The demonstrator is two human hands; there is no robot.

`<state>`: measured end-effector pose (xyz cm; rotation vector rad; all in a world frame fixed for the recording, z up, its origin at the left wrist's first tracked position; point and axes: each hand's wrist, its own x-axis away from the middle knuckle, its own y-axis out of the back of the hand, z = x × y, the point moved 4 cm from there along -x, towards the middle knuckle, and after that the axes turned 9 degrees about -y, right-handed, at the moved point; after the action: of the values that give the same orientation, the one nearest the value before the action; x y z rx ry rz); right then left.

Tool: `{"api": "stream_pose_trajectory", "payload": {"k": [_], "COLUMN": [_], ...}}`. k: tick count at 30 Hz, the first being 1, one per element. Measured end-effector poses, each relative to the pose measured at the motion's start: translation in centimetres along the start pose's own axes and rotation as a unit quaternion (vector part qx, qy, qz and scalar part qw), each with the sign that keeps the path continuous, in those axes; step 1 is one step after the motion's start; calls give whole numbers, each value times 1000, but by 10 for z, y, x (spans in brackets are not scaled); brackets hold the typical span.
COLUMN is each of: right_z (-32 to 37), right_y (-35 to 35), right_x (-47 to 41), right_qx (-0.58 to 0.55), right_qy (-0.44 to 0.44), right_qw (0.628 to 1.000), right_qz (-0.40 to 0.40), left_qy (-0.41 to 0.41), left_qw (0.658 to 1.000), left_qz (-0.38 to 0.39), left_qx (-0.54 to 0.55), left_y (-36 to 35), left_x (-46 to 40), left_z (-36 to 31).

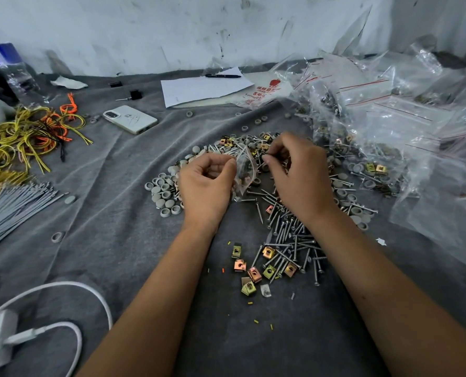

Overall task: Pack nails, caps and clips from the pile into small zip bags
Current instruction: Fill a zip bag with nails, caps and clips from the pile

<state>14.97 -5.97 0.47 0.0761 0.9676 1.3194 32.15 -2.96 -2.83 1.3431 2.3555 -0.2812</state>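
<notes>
Likely to spill if the mouth of the small zip bag (244, 170) slips or sags shut, since only fingertips keep it up; likely to snag or pierce the thin film if nails go in point first; easy to miscount too, with nails, caps and clips lying mixed together directly beneath the bag; possible also to knock loose pieces off across the grey cloth (117, 186) with a wrist, both forearms lying low over the scatter nearer than the bag.

Left hand (206, 180) just left of the bag, palm turned inward, fingers curled, grip closed on the bag's left edge between thumb and fingertips. Right hand (298, 172) just right of the bag, back of the hand up, fingers bent down and inward toward the bag's mouth; seemingly pinching something small, though too hidden by the knuckles to tell what, or whether the grip is closed at all. Both forearms reaching forward from the near edge, converging on the bag.

Bag upright between the two hands, above the pile, with some dark pieces already showing inside. Grey caps (164, 191) massed left of the bag; nails (289, 235) spread nearer than the bag and to its right; brass-coloured clips (255, 273) nearer still. Filled bags (362, 137) heaped well to the right of the bag; a phone (130, 119) well to its left and farther away.
</notes>
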Motion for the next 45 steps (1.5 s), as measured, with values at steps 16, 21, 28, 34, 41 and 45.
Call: {"api": "stream_pose_trajectory", "payload": {"k": [16,21,28,34,41,45], "right_z": [17,14,-4,-50,-30,-35], "right_y": [-14,-23,7,22,15,16], "right_x": [17,19,4,-6,-4,-2], "right_qx": [8,51,43,184,66,73], "right_qy": [97,131,-4,-185,-35,-46], "right_qw": [992,976,999,965,969,937], "right_qz": [82,165,-14,-7,236,339], "left_qy": [-17,-14,-4,5,9,10], "left_qw": [999,999,1000,999,999,999], "left_qz": [28,29,11,-5,-18,-21], "left_qx": [14,12,18,40,51,49], "left_y": [-4,-5,-2,0,2,2], "left_x": [2,2,1,-1,-2,-3], "left_z": [1,0,2,8,5,4]}}
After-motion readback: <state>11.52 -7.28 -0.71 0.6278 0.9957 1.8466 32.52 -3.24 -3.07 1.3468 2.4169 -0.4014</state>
